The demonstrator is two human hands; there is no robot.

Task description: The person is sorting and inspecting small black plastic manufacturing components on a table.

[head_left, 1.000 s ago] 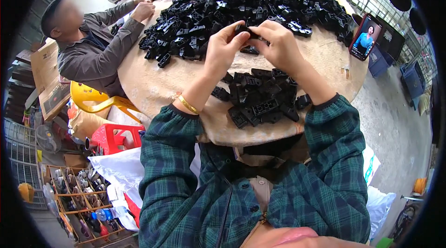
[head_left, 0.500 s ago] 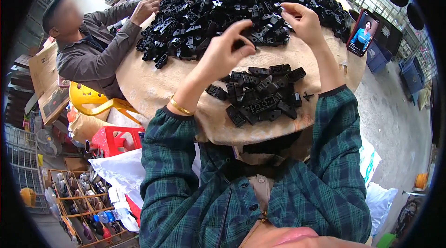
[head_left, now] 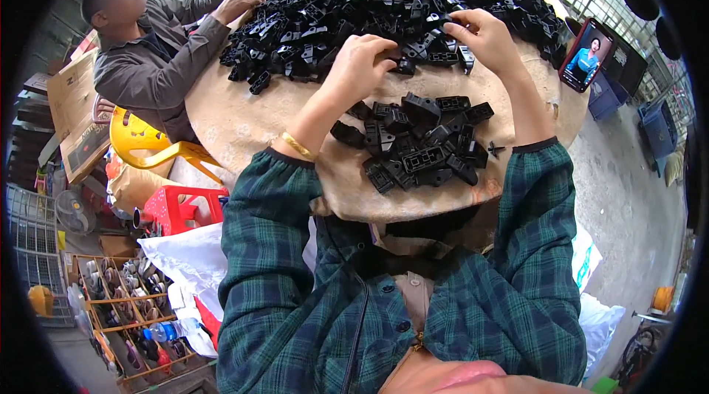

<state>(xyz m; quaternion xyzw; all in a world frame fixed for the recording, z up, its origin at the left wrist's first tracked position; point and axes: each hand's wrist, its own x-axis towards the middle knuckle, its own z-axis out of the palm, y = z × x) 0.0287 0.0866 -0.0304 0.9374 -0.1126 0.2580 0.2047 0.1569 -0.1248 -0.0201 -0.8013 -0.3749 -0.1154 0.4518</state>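
My left hand (head_left: 360,65) hovers at the near edge of a large heap of black plastic parts (head_left: 325,2). Its fingers are bent, the thumb stands apart from them, and I make out nothing held. My right hand (head_left: 484,39) reaches to the heap's near right side, thumb and index finger pinched on a black plastic part (head_left: 441,19) that is mostly lost among the others. Between my forearms lies a smaller pile of black plastic parts (head_left: 425,159), with one chunky block (head_left: 421,108) on its far side.
A round table (head_left: 251,128) with a beige cloth carries both piles. Another person (head_left: 148,54) works at the heap's left side. A phone (head_left: 587,54) stands at the table's right edge. Yellow (head_left: 140,135) and red (head_left: 173,209) plastic seats stand at left.
The chunky block now lies on the small pile. My left hand's thumb and fingers have drawn closer together. My right hand has come down slightly onto the heap, its fingertips closing.
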